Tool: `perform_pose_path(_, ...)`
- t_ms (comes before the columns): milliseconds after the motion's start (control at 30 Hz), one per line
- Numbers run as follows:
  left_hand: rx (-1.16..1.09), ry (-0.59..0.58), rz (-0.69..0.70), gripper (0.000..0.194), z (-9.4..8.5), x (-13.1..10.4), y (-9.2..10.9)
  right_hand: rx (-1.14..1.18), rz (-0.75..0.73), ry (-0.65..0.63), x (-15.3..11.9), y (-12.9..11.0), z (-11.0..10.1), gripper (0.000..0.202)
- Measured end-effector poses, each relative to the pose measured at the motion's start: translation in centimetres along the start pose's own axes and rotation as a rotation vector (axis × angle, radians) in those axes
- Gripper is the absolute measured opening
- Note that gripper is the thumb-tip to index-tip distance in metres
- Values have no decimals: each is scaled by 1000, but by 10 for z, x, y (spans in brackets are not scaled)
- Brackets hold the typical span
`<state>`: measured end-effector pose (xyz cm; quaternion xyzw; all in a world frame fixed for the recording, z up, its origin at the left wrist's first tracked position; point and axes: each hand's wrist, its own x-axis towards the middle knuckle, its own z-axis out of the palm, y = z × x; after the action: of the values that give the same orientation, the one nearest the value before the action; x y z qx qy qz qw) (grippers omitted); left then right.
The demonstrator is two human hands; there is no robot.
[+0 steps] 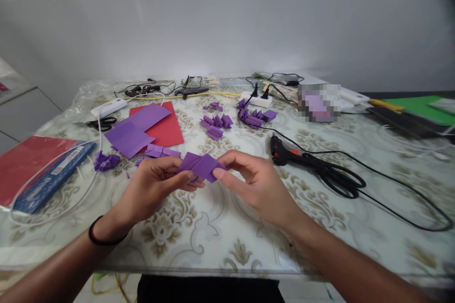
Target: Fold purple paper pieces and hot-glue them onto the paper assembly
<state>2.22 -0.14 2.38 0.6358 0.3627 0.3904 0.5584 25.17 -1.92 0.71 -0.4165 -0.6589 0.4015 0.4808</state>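
Between my two hands, just above the patterned tablecloth (199, 241), is a folded piece of purple paper (204, 167). My left hand (156, 179) pinches its left end between thumb and fingers. The right end is gripped by my right hand (254, 182), thumb on top. Behind my left fingers lie more purple paper strips (158, 151), partly covered by the hand. Farther back are several folded purple paper pieces (215, 125), with another cluster (254, 115) to their right.
Purple sheets (131, 134) overlap a red sheet (167, 127) at left. Crumpled purple paper (105, 160), scissors (101, 123) and a red-and-blue paper pack (53, 170) lie nearby. A black glue gun (284, 151) with looping cord rests at right. A power strip (256, 99) stands behind.
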Motion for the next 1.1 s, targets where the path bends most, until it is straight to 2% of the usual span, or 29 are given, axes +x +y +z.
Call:
perform_pose_path(167, -8, -10, -15, 8, 4, 0, 1, -33, 53, -89, 3, 3, 2, 25)
perform_pose_path(300, -31, -47, -60, 10, 5, -1, 0, 20, 58, -92, 2, 5, 3, 21)
perform_pose_path(433, -51, -49, -47, 12, 6, -2, -1, 75, 83, -90, 1, 5, 4, 25)
perform_pose_path(633, -25, -52, -60, 13, 8, 0, -2, 189, 134, -182, 4, 5, 6, 19)
perform_pose_path(733, -50, -47, -92, 13, 10, 1, -4, 146, 119, -150, 4, 5, 6, 15)
perform_pose_path(900, -79, 32, -163, 17, 12, 2, -3, 66, 112, -61, 3, 9, 8, 19)
perform_pose_path(1100, -65, 30, -122, 19, 10, -1, -1, 84, 159, -112, 5, 10, 7, 21)
